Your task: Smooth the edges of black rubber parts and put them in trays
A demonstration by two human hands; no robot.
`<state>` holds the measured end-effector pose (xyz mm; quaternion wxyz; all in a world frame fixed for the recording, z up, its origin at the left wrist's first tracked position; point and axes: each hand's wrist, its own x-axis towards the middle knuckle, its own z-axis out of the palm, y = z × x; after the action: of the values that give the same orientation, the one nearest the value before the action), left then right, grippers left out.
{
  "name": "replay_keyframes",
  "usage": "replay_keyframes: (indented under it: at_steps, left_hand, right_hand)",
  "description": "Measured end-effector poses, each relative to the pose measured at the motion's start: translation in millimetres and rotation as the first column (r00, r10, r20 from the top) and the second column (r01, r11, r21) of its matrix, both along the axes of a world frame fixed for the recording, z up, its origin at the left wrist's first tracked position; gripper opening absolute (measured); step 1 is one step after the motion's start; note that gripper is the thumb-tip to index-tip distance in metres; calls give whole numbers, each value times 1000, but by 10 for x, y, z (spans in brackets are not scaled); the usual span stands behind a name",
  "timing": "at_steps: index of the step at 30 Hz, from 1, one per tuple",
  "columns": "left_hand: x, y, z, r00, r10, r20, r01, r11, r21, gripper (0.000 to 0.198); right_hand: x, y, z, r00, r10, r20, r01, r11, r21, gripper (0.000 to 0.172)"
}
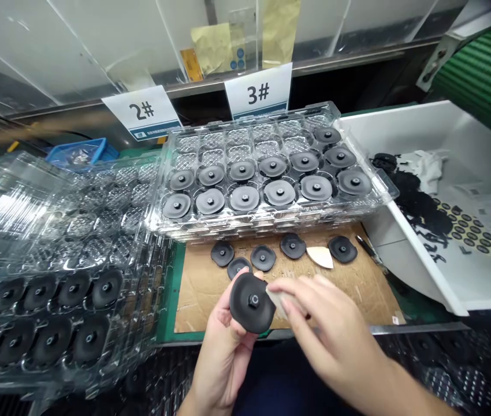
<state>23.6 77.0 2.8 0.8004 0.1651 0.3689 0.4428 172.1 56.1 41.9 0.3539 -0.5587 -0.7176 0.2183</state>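
My left hand [229,341] grips a black round part [252,303] by its edge, its face with the small central stud turned up. Pinched in my right hand [326,323] is a small pale pad [276,299], which meets the right rim of that part. Just beyond my hands, several similar black parts [263,257] lie loose on a sheet of brown cardboard [211,294]. A cream-coloured wedge-shaped piece [320,256] rests among them. Some of my right fingertips hide part of the pad.
Stacked transparent trays [245,228] behind the cardboard hold black parts in several pockets. More trays [63,254] stand at the left. A white bin [434,277] at the right contains black scraps and label sheets. A pen-like tool [370,251] lies beside the bin.
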Motion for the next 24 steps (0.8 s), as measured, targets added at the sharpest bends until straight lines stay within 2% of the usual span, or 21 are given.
replay_keyframes:
  at_steps: [1,3,5,7,9,11,14,17,18,20,22,24]
  left_hand:
    - [3,-5,-14,1000,-3,12,3,1000,-4,52]
    - [12,-9,-31,999,-24,43,25,1000,-13,51]
    - [20,-6,-31,998,-15,61,15,1000,-10,52]
    - [21,2,-21,997,21,72,-21,1000,-2,54]
    - [15,14,-10,995,40,92,-39,999,-12,54]
    - [7,24,-8,993,38,111,-35,999,-30,53]
    - [-1,33,-25,992,36,117,-30,998,-51,47]
    - [-6,34,-44,992,32,126,-24,998,-61,48]
    - [-6,32,-47,991,30,128,-22,998,-60,50]
    - [-2,25,-50,992,22,128,-14,998,-60,51]
    - [11,10,-48,992,11,123,-4,998,-56,51]
    - [33,-13,-43,993,18,115,-13,999,-46,51]
  right_hand:
    - [-9,1,11,1000,-9,11,9,999,40,26]
    - [-18,9,29,998,56,-20,-55,995,82,27]
    - [19,36,1,990,103,-92,-103,995,11,24]
    - [112,66,-117,992,14,-124,-27,994,-108,21]
    - [215,51,-334,985,-148,-87,125,966,-228,20]
    - [271,-42,-620,973,-228,-40,202,919,-338,23]
    - [236,-282,-1045,987,-160,-32,129,887,-444,25]
    - [186,-436,-1276,995,-79,-55,46,890,-453,22]
    - [193,-434,-1280,995,-76,-59,41,891,-451,21]
    - [239,-347,-1160,992,-111,-59,74,896,-437,24]
    - [288,-196,-889,983,-170,-74,128,910,-394,26]
    - [288,-47,-548,972,-204,-119,161,942,-295,26]
